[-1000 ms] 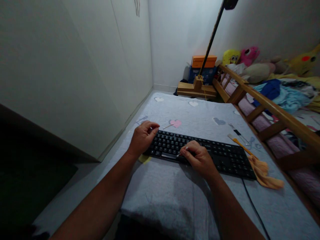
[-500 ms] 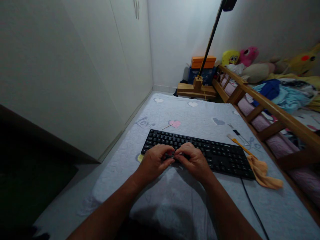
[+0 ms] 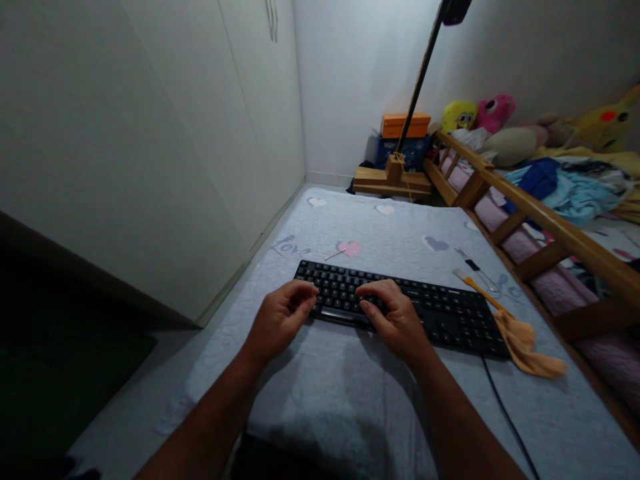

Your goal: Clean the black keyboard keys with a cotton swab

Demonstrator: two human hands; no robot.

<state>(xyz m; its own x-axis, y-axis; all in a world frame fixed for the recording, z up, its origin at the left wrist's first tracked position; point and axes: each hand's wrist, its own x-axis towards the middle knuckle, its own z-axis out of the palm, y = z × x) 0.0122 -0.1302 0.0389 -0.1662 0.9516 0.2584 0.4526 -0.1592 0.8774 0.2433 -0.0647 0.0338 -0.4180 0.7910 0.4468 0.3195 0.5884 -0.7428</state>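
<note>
A black keyboard (image 3: pixel 445 315) lies across a grey quilted mattress (image 3: pixel 350 393) printed with hearts. My left hand (image 3: pixel 280 319) is at the keyboard's left front corner, fingers curled in with the tips pinched against the edge keys. My right hand (image 3: pixel 391 319) rests on the keys above the space bar, fingers bent down and close together. Whether either hand holds something small is hidden by the fingers. A thin white swab (image 3: pixel 334 253) lies on the mattress just beyond the keyboard, beside a pink heart.
An orange cloth (image 3: pixel 527 347) lies at the keyboard's right end, with a yellow-handled brush (image 3: pixel 479 287) and a small dark tool (image 3: pixel 473 265) behind it. The keyboard cable (image 3: pixel 505 413) runs toward me. A wooden bed rail (image 3: pixel 530 213) stands on the right, white wardrobe doors (image 3: pixel 150 133) on the left.
My left hand came from the keyboard's far left corner to meet my right hand at the front edge. The two hands have since drawn apart along the front keys.
</note>
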